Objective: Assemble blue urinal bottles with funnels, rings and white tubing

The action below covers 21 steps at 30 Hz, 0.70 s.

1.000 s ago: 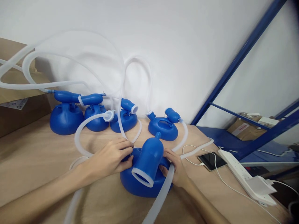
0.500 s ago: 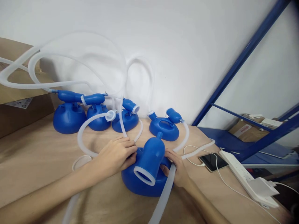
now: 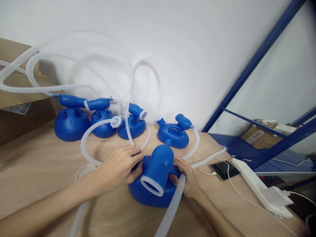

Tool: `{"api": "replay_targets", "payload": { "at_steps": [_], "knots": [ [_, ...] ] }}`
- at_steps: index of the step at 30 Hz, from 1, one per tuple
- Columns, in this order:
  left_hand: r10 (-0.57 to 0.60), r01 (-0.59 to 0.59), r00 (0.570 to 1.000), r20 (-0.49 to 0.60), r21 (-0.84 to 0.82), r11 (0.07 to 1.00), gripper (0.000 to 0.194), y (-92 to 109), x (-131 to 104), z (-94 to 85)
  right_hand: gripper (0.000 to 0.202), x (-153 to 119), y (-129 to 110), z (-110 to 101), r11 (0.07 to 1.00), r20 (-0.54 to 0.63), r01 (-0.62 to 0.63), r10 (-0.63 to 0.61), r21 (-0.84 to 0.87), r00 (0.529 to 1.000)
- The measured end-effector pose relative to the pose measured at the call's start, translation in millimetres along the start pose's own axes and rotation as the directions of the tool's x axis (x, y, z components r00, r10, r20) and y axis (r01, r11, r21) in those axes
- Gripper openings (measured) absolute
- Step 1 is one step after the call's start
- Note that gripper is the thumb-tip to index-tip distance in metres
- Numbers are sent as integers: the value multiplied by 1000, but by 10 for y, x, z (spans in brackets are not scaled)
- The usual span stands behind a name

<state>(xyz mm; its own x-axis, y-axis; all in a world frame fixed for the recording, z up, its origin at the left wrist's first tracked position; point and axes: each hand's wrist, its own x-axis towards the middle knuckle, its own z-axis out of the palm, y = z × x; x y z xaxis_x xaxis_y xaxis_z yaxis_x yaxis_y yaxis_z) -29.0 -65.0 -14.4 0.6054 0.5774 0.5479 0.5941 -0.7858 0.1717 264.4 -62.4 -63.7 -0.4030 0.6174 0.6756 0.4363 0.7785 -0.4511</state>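
Observation:
A blue bottle stands at the front centre, with a blue funnel-shaped cup on top, its white-rimmed mouth tilted down toward me. My left hand is at the bottle's left upper end, fingers curled; its fingertips and anything in them are hidden. My right hand grips the bottle's right side, fingers behind the cup and thumb in front. A translucent corrugated tube runs past the right hand toward the bottom edge. Left of my left hand, a white ring-shaped cap lies beside my forearm.
Behind stand several blue bottles with cups and looping clear hoses against the wall. Cardboard boxes are at the left. At right are a phone with a cable, a white power strip and a blue metal rack.
My left hand has shifted slightly left, and its fingers look a little more curled. The right hand and the front bottle have hardly moved. The view has shifted slightly.

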Motion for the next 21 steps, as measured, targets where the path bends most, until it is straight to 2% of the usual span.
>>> {"api": "replay_targets", "payload": {
  "at_steps": [3, 7, 10, 13, 15, 17, 21],
  "knots": [
    [-21, 21, 1000, -9, 7, 1000, 19, -18, -11, -46, 16, 3, 5, 8, 1000, 11, -10, 10, 6, 1000],
    [-23, 41, 990, 136, -132, 990, 20, -48, 37, -217, 17, -2, 13, 4, 1000, 32, -9, 10, -24, 999],
    [-59, 99, 978, 198, -194, 976, 24, -69, 78, -329, 37, -14, 59, -101, 989, 86, 79, -69, -122, 994],
    [-120, 168, 967, 227, -208, 964, 26, -108, 95, -375, 62, 3, 105, -366, 941, 132, 161, -126, -298, 983],
    [-160, 208, 962, 223, -214, 954, 26, -149, 92, -385, 59, 57, 87, -614, 874, 106, 218, -191, -435, 976],
    [-193, 241, 957, 216, -225, 944, 28, -194, 87, -397, 47, 157, 3, -874, 762, 66, 293, -314, -578, 947],
    [-238, 275, 950, 200, -181, 944, 33, -231, 87, -485, 28, 498, -343, -1282, 455, 88, 398, -565, -796, 821]
  ]
}}
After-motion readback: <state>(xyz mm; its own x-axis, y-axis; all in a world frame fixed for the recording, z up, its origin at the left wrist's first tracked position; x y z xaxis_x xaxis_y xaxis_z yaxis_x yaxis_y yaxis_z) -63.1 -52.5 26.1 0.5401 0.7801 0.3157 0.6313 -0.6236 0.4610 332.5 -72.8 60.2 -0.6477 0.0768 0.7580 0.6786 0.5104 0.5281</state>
